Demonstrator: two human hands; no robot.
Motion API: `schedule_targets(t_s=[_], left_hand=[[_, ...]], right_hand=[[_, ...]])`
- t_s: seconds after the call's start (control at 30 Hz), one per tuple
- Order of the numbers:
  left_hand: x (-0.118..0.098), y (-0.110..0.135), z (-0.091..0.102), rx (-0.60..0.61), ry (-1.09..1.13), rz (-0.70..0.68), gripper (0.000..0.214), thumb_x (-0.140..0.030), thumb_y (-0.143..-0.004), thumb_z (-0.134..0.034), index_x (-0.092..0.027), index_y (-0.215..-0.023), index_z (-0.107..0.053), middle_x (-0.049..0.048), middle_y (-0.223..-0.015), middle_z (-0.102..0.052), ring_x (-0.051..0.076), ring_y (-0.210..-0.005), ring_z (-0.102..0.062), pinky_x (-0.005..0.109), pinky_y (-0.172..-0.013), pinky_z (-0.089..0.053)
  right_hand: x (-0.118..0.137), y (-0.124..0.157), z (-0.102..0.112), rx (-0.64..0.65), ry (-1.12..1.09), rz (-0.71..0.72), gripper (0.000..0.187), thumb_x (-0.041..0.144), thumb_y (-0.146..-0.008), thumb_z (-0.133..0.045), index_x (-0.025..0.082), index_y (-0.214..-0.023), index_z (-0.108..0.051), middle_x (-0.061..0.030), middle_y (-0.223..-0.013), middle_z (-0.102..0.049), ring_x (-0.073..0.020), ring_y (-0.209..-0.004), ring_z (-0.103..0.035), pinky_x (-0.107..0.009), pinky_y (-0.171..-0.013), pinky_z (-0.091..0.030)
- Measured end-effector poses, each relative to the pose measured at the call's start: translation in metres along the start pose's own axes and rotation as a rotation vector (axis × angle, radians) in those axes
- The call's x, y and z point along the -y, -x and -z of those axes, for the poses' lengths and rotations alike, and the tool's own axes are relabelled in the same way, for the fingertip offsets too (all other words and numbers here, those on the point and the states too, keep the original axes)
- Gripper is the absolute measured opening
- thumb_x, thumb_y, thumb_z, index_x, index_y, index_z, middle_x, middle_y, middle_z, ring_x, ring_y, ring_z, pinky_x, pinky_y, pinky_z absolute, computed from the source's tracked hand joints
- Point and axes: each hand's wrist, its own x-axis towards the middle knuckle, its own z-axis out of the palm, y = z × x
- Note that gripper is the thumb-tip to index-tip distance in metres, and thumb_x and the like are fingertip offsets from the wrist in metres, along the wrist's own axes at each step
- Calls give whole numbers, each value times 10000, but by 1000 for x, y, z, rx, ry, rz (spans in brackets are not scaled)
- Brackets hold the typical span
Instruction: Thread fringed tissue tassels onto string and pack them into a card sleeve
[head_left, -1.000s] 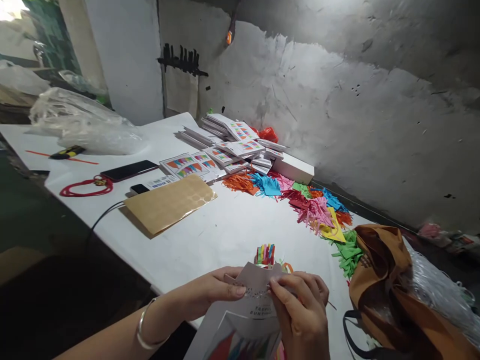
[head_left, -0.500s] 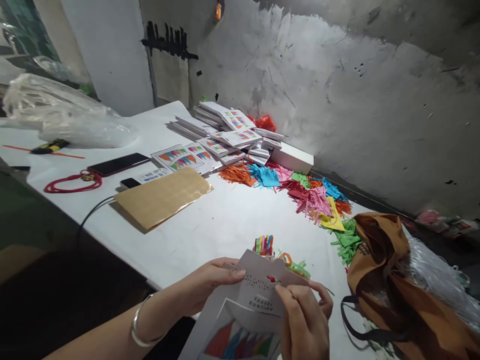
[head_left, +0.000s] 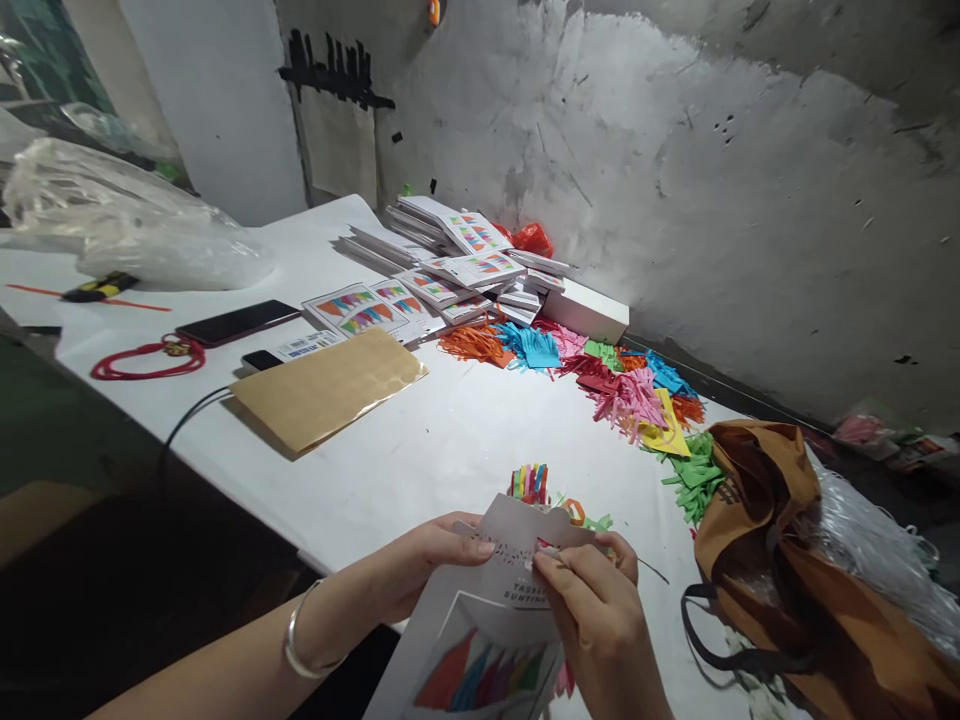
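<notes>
A white printed packaging card [head_left: 480,625] reading "TASSEL BUNTING", with a picture of coloured tassels, is held tilted up low in the middle. My left hand [head_left: 439,555] grips its upper left edge, thumb on the front, a silver bangle on the wrist. At the card's hang hole, my right hand [head_left: 596,610] is pinched against the front, other fingers reaching round the top right edge. A bit of red shows at the hole by its fingertips; what they pinch is mostly hidden. A thin dark strand [head_left: 654,570] sticks out beyond that hand. Just behind the card lie striped paper strips [head_left: 529,483].
Paper tassels [head_left: 532,348] in several colours run along the wall side to a brown bag [head_left: 757,500] at right. Farther back are piled printed packs [head_left: 472,268] and a white box [head_left: 589,312]. A brown envelope [head_left: 330,390], phone [head_left: 238,323] and red cord [head_left: 146,360] lie left.
My right hand has shifted slightly left and up, its fingertips now covering more of the hang hole. The card has turned a little, and pink-red strips now show below it.
</notes>
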Motion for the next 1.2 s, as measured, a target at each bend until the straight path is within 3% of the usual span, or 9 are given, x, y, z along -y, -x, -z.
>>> schedule_targets(t_s=[0.23,0.47,0.67,0.8,0.9,1.03,1.1,1.2], left_hand=[[2,3,5,10,-39,6,234,-222,-747,-794,-190,-979,-801,48,-868,-797,239,-829,-722,279,-778,-533],[0,5,2,25,-80,13,294,-270,-766,-787,-202,-1052,-789,55,-942,-797,224,-855,-729,271,-809,-547],[0,6,0,-9,-98,12,331,-265,-775,-768,-178,-1094,-777,82,-972,-794,244,-889,-728,276,-801,-548],[3,7,-4,-23,-91,7,317,-260,-767,-775,-153,-1065,-781,71,-922,-798,232,-863,-733,264,-791,-542],[4,6,2,-77,-119,-26,304,-257,-780,-783,-146,-1063,-776,66,-909,-799,224,-857,-740,261,-788,-545],[-5,6,20,-175,-149,-117,338,-242,-732,-851,-140,-1043,-765,102,-911,-800,245,-847,-750,293,-775,-568],[-14,7,25,-209,-157,-171,362,-238,-726,-864,-140,-1055,-750,118,-934,-797,252,-840,-752,314,-769,-576],[-26,8,23,-197,-186,-237,382,-239,-718,-874,-125,-1057,-739,135,-947,-793,257,-835,-752,323,-767,-577]], right_hand=[[0,-6,5,66,-39,22,178,71,-956,-540,158,-1003,-688,-8,-796,-666,-134,-708,-631,-385,-935,-391],[-1,0,4,95,4,56,194,71,-974,-517,141,-1070,-671,-17,-824,-663,-135,-741,-628,-394,-990,-356],[1,-11,10,155,37,117,208,68,-993,-475,123,-1030,-672,-13,-790,-658,-144,-705,-603,-428,-1011,-316],[5,-10,9,89,-18,83,199,34,-961,-484,116,-1012,-658,-39,-819,-643,-158,-770,-595,-397,-953,-375],[1,4,5,-103,-109,-80,175,43,-944,-500,154,-983,-629,-44,-868,-628,-159,-849,-583,-340,-903,-425],[-12,34,-1,-557,-404,-530,129,257,-988,-536,216,-892,-612,4,-803,-591,-124,-777,-577,-231,-744,-485],[-14,46,-9,-578,-676,-757,181,359,-965,-588,216,-866,-636,17,-742,-606,-104,-638,-568,-209,-617,-490],[-3,56,-26,-479,-1004,-1062,230,437,-881,-701,215,-937,-686,14,-673,-642,-82,-485,-523,-184,-466,-423]])
